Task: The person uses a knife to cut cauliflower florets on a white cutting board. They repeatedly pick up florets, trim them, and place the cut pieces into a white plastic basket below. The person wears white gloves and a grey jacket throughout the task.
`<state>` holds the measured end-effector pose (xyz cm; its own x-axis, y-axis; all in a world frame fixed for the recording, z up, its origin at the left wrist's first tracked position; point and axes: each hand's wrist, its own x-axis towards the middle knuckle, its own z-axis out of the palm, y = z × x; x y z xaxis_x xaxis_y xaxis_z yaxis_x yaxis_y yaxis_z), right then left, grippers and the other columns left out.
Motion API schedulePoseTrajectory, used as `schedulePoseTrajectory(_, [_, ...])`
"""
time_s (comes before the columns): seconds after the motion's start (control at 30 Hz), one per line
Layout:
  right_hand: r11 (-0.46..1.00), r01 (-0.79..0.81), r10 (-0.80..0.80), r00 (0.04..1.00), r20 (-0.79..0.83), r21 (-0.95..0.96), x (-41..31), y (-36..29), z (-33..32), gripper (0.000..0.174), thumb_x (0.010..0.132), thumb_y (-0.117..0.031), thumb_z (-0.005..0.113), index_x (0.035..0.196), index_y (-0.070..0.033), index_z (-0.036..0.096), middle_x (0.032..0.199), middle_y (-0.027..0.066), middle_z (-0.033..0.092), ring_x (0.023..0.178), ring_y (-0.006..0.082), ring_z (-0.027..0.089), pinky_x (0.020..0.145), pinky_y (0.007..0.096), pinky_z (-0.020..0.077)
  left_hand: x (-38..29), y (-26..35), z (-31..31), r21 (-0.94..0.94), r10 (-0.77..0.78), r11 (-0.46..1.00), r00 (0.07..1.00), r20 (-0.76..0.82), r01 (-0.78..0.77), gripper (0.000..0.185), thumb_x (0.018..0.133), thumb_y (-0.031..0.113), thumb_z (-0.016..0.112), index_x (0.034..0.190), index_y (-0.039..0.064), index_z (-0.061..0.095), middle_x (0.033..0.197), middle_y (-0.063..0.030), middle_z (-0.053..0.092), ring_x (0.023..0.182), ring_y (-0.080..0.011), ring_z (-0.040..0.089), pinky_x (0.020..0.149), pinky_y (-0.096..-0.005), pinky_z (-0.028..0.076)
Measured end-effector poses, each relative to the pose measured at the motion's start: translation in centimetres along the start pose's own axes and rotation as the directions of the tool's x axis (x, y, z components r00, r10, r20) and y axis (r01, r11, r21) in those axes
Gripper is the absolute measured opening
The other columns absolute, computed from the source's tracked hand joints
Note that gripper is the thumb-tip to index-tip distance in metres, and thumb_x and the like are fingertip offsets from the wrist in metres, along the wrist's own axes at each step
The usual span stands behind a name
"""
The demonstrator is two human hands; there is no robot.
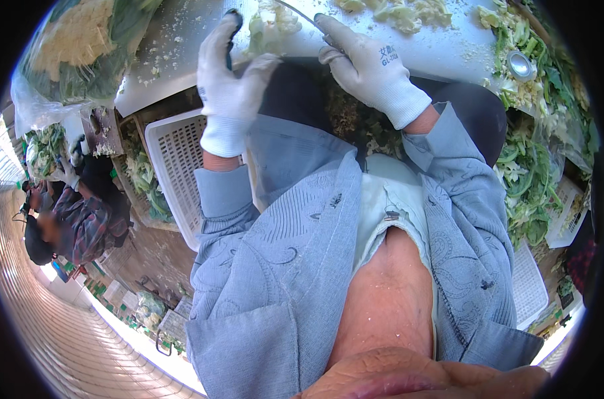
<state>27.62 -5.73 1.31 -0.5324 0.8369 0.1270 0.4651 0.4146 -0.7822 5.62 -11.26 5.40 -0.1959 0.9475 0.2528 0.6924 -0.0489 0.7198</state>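
My left hand (229,90), in a white knit glove with dark fingertips, is raised at the near edge of a metal work table (421,52). Its thumb and fingers are spread and hold nothing. Just beyond the thumb, a cut piece of cauliflower (269,27) with its pale stem lies on the metal. My right hand (364,65), also gloved, grips a knife. The thin knife blade (299,11) slants up and left over the cauliflower. The knife's handle is mostly hidden by the fingers.
A plastic bag of cauliflower (72,45) stands at the upper left. More cauliflower pieces (411,15) lie along the table's far side. Leaf trimmings (523,174) pile up at right, near a small metal cup (520,66). A white plastic crate (174,169) sits at left; another person (87,214) works beyond.
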Motion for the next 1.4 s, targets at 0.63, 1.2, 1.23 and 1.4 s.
schedulePoseTrajectory(0.63, [0.979,0.065,-0.061,0.998,-0.027,0.195,-0.8,-2.9,-0.7,0.049,0.091,-0.005,0.046,0.139,0.001,0.05,0.093,0.0169,0.07,0.086,0.0314,0.071,0.082,0.0376,0.0552,0.0,2.0,0.6,0.46,-0.109,0.882,0.994,-0.017,0.104,0.041,0.09,0.029,0.066,0.118,-0.001,0.061,0.093,-0.0205,0.072,0.087,-0.0375,0.071,0.078,-0.0438,0.054])
schedulePoseTrajectory(1.2, [0.969,-0.19,0.17,0.977,0.13,0.159,-1.0,-4.3,2.0,0.048,0.097,-0.023,0.048,0.143,-0.009,0.049,0.101,0.0188,0.071,0.092,0.0384,0.069,0.086,0.0448,0.0547,-0.5,1.6,0.9,0.011,-0.265,0.963,0.954,-0.138,0.269,0.025,0.093,0.016,0.065,0.109,-0.004,0.065,0.086,-0.0108,0.071,0.073,-0.0153,0.065,0.067,-0.0315,0.054])
schedulePoseTrajectory(1.23, [0.963,-0.214,0.19,0.97,0.151,0.162,-1.0,-4.8,2.0,0.049,0.098,-0.028,0.048,0.143,-0.01,0.048,0.103,0.02,0.071,0.095,0.0401,0.068,0.088,0.0467,0.0544,-0.7,1.6,1.1,0.01,-0.254,0.966,0.955,-0.152,0.258,0.025,0.093,0.016,0.065,0.109,-0.004,0.065,0.086,-0.0112,0.071,0.073,-0.0156,0.065,0.067,-0.0316,0.054])
schedulePoseTrajectory(1.4, [0.981,-0.148,0.134,0.984,0.116,0.124,-1.1,-5.5,2.5,0.049,0.098,-0.025,0.049,0.144,-0.009,0.045,0.102,0.0217,0.07,0.093,0.0403,0.069,0.086,0.0473,0.0549,-1.2,2.2,1.3,0.058,-0.208,0.974,0.968,-0.14,0.218,0.026,0.093,0.015,0.065,0.111,-0.004,0.063,0.086,-0.0144,0.071,0.074,-0.0185,0.068,0.069,-0.033,0.054])
